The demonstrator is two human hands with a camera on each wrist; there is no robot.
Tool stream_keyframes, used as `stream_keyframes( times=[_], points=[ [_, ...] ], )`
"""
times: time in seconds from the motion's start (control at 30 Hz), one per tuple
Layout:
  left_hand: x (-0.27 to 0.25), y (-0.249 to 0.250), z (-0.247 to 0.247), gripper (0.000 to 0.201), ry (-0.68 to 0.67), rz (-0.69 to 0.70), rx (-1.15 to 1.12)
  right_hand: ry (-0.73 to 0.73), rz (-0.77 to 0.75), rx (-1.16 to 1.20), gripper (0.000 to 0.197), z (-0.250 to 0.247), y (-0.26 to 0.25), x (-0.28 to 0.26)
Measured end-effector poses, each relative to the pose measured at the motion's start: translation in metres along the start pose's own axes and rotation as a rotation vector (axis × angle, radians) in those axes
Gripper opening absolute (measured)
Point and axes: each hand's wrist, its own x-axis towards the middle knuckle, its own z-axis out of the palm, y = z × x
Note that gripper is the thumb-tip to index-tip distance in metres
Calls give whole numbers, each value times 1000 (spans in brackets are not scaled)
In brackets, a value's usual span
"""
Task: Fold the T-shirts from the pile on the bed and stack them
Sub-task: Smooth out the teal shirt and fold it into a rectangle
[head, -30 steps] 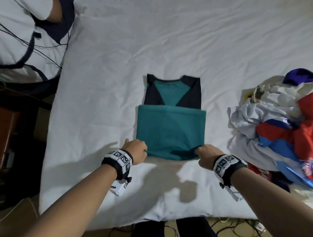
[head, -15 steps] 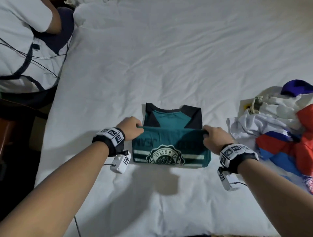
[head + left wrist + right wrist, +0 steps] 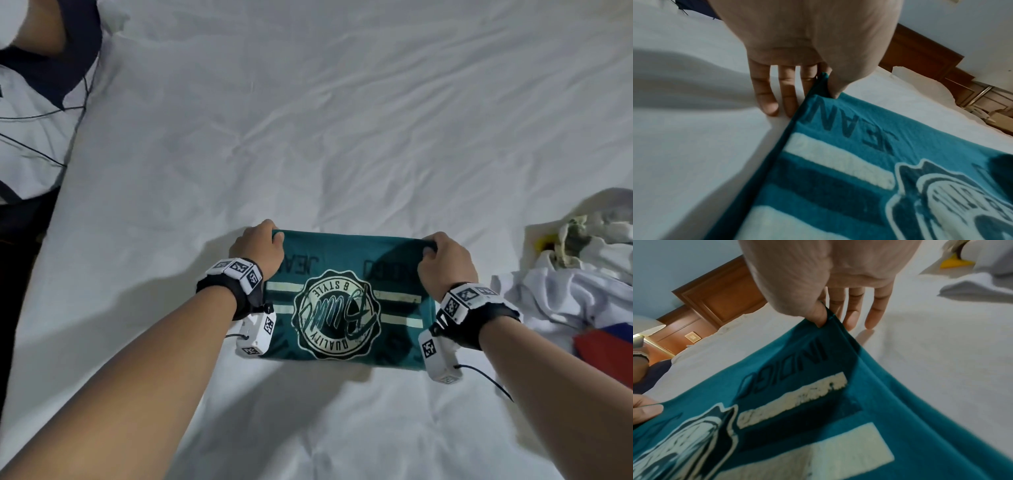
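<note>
Final fold in hand: left hand point(image 3: 258, 248) and right hand point(image 3: 445, 262) each pinch a far corner of the teal T-shirt point(image 3: 346, 308); next move, by my judgement, calls for laying it flat and releasing.

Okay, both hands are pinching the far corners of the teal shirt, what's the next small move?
Probably let go and smooth it flat: the left hand and right hand pinch the far corners of the teal T-shirt, which already looks folded.

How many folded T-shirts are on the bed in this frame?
1: the teal T-shirt near the bed's front edge, its far corners pinched by the left hand and right hand. The unfolded pile lies right; it may hide more.
</note>
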Motion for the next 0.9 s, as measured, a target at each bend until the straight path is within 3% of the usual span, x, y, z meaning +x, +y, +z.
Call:
stream_keyframes(
  times=[0.2, 0.3, 0.4, 0.47, 0.53, 0.77, 0.9],
  points=[
    [11, 5, 5, 25, 10, -5, -27, 49, 22, -37, 23, 14, 2, 16],
    [-6, 19, 4, 25, 126, 16, 3, 180, -1, -31, 32, 21, -1, 4],
    [-52, 47, 17, 50, 180, 209, 199, 201, -243, -102, 45, 39, -10, -33],
    [-80, 62, 44, 60, 20, 378, 265, 38, -440, -254, 54, 64, -13, -62],
    [-87, 59, 73, 64, -72, 437, 326, -78, -533, -379, 60, 87, -8, -75],
    [-57, 16, 82, 63, 82, 225, 291, -39, -419, -468, 63, 86, 32, -44],
    [-64, 1, 73, 64, 122, 38, 233, -28, -239, -452, 65, 75, 43, -48]
  ],
)
